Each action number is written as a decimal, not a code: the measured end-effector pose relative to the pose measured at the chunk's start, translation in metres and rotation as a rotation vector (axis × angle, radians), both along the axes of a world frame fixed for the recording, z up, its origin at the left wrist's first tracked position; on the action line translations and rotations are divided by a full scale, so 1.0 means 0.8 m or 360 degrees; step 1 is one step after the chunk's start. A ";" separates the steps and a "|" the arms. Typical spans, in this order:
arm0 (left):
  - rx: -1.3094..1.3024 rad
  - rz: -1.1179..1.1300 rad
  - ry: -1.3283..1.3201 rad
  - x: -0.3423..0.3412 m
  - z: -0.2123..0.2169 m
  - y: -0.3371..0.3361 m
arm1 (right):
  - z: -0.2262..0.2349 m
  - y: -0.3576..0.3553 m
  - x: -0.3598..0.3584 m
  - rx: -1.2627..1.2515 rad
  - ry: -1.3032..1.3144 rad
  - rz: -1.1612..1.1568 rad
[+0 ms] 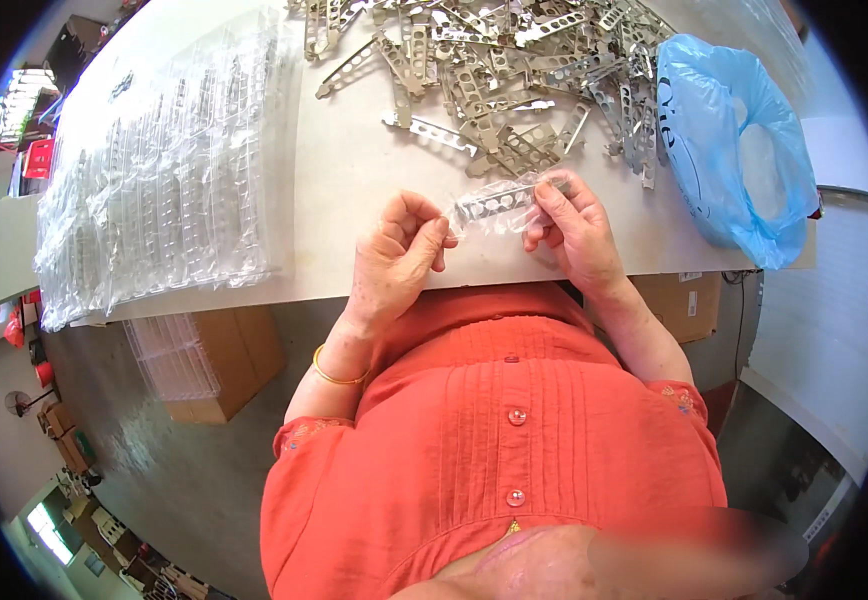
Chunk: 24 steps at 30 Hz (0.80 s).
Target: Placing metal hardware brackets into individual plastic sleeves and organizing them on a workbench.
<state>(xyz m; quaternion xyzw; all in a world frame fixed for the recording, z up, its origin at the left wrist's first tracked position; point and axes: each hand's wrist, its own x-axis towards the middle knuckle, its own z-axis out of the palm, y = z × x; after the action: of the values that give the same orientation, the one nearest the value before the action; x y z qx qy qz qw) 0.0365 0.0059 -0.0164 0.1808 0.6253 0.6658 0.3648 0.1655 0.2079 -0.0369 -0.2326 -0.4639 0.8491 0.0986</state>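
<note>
A clear plastic bag [478, 222] is stretched between my two hands, just above the near edge of the table. Inside or against it lies a flat metal bracket [502, 203] with a row of round holes. My left hand [394, 255] is closed, thumb and forefinger pinching the bag's left corner. At the other end, my right hand [579, 225] grips the bag and the bracket's end between thumb and fingers. Beyond my hands lies a big loose pile of similar metal brackets [514, 150], some overlapping at the pile's near side.
On the left of the white table [349, 170], clear plastic packs [164, 190] lie in a broad layer. A blue plastic bag [699, 150] hangs at the right edge. Below the table are a cardboard box [244, 365] at left and another carton [682, 305] at right.
</note>
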 end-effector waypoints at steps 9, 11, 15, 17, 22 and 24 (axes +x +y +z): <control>0.0005 0.0047 0.0024 0.005 -0.006 0.002 | 0.002 -0.003 0.000 -0.0070 0.0006 -0.0012; 0.0007 0.0130 0.0058 0.001 0.000 -0.001 | 0.002 -0.003 0.002 -0.0051 -0.0016 -0.0018; -0.0027 0.0260 0.0161 -0.005 0.006 -0.005 | -0.004 -0.001 0.004 -0.0022 0.0004 -0.0102; -0.0013 0.0270 0.0172 -0.007 0.005 -0.005 | -0.005 -0.001 0.004 -0.0014 0.0010 -0.0144; -0.0025 0.0446 0.0279 -0.020 0.007 -0.009 | 0.011 -0.014 0.000 0.0202 -0.0026 -0.0113; -0.0067 0.0379 0.0326 -0.028 0.003 -0.014 | 0.007 -0.013 0.000 0.0345 0.0048 -0.0116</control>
<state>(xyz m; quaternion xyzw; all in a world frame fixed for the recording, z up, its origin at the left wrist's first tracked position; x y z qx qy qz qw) 0.0144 -0.0055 -0.0137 0.1647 0.6901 0.6691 0.2212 0.1653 0.1974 -0.0313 -0.2244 -0.5427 0.7932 0.1611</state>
